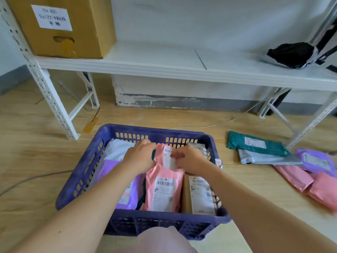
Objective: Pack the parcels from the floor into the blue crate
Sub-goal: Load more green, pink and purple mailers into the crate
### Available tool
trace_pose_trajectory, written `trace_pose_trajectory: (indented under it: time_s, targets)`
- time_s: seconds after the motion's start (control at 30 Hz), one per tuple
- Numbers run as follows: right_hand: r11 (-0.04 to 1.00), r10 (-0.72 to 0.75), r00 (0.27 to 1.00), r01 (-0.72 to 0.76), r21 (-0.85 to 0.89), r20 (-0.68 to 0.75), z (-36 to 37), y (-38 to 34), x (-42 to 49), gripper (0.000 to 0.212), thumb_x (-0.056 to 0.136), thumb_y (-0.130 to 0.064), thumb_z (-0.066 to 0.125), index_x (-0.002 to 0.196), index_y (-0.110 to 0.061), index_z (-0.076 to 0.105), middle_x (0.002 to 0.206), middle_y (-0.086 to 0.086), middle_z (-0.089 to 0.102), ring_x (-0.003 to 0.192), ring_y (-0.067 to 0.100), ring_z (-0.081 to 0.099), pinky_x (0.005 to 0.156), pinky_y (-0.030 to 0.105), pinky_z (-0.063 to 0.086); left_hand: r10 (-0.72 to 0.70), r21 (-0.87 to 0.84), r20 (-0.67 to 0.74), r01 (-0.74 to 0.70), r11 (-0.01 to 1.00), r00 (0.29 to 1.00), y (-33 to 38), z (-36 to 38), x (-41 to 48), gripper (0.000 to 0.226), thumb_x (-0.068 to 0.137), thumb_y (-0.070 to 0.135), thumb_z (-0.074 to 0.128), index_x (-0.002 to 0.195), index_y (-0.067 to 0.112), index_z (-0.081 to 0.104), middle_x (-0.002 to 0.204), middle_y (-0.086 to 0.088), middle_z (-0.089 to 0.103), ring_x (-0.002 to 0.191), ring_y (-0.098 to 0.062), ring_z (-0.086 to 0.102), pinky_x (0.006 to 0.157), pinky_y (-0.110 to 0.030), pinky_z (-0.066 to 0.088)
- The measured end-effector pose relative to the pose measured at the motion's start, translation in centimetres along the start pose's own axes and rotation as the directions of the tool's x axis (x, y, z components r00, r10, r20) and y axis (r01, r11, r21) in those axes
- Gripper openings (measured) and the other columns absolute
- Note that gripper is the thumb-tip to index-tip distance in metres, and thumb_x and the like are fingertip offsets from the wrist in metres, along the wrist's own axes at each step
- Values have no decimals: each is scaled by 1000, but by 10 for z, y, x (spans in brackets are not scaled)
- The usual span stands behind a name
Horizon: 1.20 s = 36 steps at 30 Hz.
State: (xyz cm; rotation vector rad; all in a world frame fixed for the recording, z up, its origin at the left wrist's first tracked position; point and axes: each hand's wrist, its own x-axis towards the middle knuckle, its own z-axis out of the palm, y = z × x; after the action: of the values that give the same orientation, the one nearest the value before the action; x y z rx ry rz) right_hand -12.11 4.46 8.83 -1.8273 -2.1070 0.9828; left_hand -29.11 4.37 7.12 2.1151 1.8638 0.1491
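The left hand (141,155) and the right hand (189,159) are being held together, with both bare forearms being stretched forward. The top of a pink plastic mailer (160,174) is being gripped by the curled fingers of the left hand and pinched at its white label by the thumb and fingers of the right hand. This mailer, bearing printed barcode labels, is being kept upright in the middle of the blue slotted plastic crate (155,131). It is being flanked there by a purple plastic mailer (109,170) on the left and a brown cardboard parcel (198,194) on the right, with a white plastic mailer (116,148) behind.

The crate is being carried by a pale wood-grain floor (36,143). To its right, a teal plastic mailer (255,143), a grey plastic mailer (264,158), a lilac plastic mailer (317,161) and pink floor mailers (295,177) are being left overlapping. A white cable (218,123) is being trailed along the floor. Beyond, a large brown carton (63,26) and a black-and-white bag (295,53) are being borne by a white metal shelf (164,64) against a white wall.
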Motion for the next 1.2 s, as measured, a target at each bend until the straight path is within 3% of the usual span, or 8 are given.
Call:
trace_pose_trajectory:
  time_s: [0.17,0.3,0.47,0.67,0.83,0.93,1.1,1.2]
  targets:
    - [997,69,990,-64,42,-122,-46,23,-38,34,86,-3,47,107,-18,70,88,-2,64,75,15,55,67,23,45,146,-65,1,-146,987,989,64,-18,-1,45,85,22,58,129,21,48,140,0,38,127,-21,40,101,-39,39]
    - [991,134,966,-133,19,-220,-81,49,-79,31,85,-5,51,104,-20,71,89,-1,62,82,18,58,63,20,47,280,-97,11,-278,956,960,123,-22,-2,48,86,24,60,132,24,47,142,2,36,128,-19,39,102,-41,39]
    - [962,269,918,-268,45,-291,-118,94,-138,28,85,-7,53,103,-19,70,82,-2,59,75,16,53,60,21,43,435,-91,56,-430,898,898,195,-21,-8,51,85,27,61,133,27,46,143,2,35,128,-19,39,103,-42,39]
    - [911,412,821,-383,154,-394,-153,145,-204,23,85,-8,58,102,-17,71,81,2,64,76,17,58,75,29,52,573,-73,76,-568,819,816,269,-18,-22,49,87,30,57,135,25,44,143,2,35,127,-20,40,103,-38,39]
    - [863,498,746,-377,336,-443,-166,188,-241,20,85,-1,59,97,-12,70,79,3,63,64,11,56,63,22,50,648,-71,64,-644,762,759,322,-5,-32,48,88,27,56,134,24,44,143,1,36,126,-20,42,102,-37,40]
    - [832,540,694,-353,429,-477,-168,215,-253,26,82,1,58,76,-22,67,73,3,64,64,14,56,70,33,54,687,-64,61,-684,726,724,346,8,-36,50,87,26,55,136,24,42,144,2,36,129,-19,39,104,-35,36]
    - [796,588,634,-345,497,-502,-170,269,-268,23,82,1,56,93,-10,72,81,8,67,65,15,58,63,24,49,743,-35,81,-743,669,665,394,39,-33,57,87,28,56,140,26,36,145,3,34,133,-17,35,108,-31,30]
    - [759,631,592,-335,559,-502,-172,303,-273,30,81,4,53,73,-22,67,74,9,64,68,20,57,60,25,47,771,-29,98,-773,634,629,427,62,-29,58,85,27,56,139,27,36,144,4,34,133,-16,33,109,-32,28]
